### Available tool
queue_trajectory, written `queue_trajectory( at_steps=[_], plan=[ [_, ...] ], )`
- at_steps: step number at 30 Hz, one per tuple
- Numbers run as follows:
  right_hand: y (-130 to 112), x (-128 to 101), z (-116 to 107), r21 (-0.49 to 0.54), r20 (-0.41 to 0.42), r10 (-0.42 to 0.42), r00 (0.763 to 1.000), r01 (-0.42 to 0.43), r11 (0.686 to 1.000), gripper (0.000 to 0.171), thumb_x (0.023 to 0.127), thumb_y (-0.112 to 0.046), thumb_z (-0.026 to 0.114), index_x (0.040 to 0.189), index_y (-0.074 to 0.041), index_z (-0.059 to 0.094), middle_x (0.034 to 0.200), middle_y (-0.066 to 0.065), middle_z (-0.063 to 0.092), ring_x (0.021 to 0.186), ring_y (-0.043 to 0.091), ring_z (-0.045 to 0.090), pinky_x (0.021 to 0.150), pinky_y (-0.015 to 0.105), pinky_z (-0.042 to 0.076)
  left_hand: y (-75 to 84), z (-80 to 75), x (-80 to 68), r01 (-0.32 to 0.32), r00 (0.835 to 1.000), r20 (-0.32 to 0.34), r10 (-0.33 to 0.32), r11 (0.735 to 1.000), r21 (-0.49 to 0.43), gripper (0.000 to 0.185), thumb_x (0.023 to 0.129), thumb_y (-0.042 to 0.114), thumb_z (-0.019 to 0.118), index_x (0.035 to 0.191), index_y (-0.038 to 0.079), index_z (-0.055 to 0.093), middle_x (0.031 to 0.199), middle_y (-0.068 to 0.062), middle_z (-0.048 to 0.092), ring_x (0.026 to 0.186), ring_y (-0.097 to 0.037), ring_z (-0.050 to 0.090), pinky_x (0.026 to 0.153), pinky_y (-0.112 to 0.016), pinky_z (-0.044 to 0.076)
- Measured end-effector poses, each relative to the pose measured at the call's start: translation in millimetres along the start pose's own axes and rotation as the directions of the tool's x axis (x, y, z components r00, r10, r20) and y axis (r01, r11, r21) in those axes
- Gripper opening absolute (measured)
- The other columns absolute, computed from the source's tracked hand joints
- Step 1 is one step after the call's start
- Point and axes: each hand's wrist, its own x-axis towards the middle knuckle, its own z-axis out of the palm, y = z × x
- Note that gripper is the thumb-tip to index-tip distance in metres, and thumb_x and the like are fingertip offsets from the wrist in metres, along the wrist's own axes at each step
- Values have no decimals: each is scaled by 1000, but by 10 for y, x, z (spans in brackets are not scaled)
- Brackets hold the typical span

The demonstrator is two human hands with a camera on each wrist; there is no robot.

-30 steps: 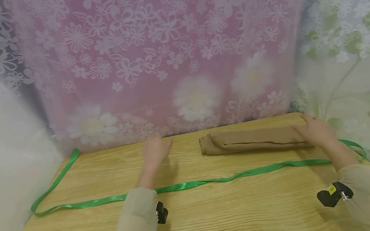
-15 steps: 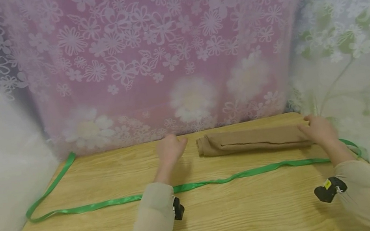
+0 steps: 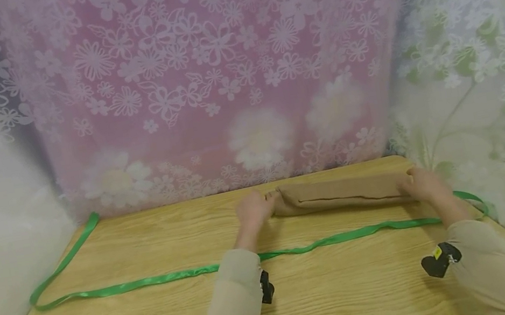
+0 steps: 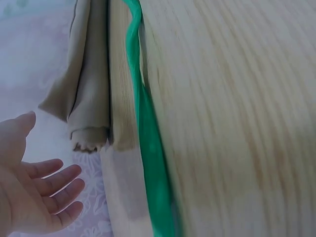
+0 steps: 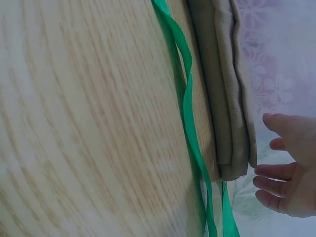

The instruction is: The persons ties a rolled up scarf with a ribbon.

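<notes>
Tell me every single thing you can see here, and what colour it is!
folded cloth: one, tan, at the far edge of the table, between the two hands
ribbon: one, green, long, lying across the table nearer than the cloth, curving back at the left
table: one, light wood grain, under everything
curtain: pink in the middle, pale with green at the right, white flower pattern, behind the table
wrist cameras: two, black, one on each sleeve
sleeves: two, beige
left hand: open, at the cloth's left end
right hand: open, at the cloth's right end
</notes>
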Motion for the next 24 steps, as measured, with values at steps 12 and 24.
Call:
queue_trajectory(
  at_steps=[12, 24],
  plan=[
    [54, 38, 101, -30, 80, -53, 995, 55, 998, 70, 95, -37, 44, 129, 22, 31, 128, 42, 35, 113, 59, 34, 91, 64, 31, 221, 96, 17, 88, 995, 41, -86, 995, -42, 65, 85, 67, 41, 87, 8, 67, 51, 1, 39, 45, -14, 35, 46, -28, 29],
    [-32, -57, 164, 39, 127, -102, 987, 98, 994, 76, 90, -39, 55, 136, 13, 25, 129, 43, 32, 112, 65, 29, 87, 71, 25, 304, 200, -4, 67, 995, 77, -61, 995, -71, 63, 86, 65, 44, 108, 8, 58, 77, -8, 59, 76, -29, 57, 79, -47, 43]
  ],
)
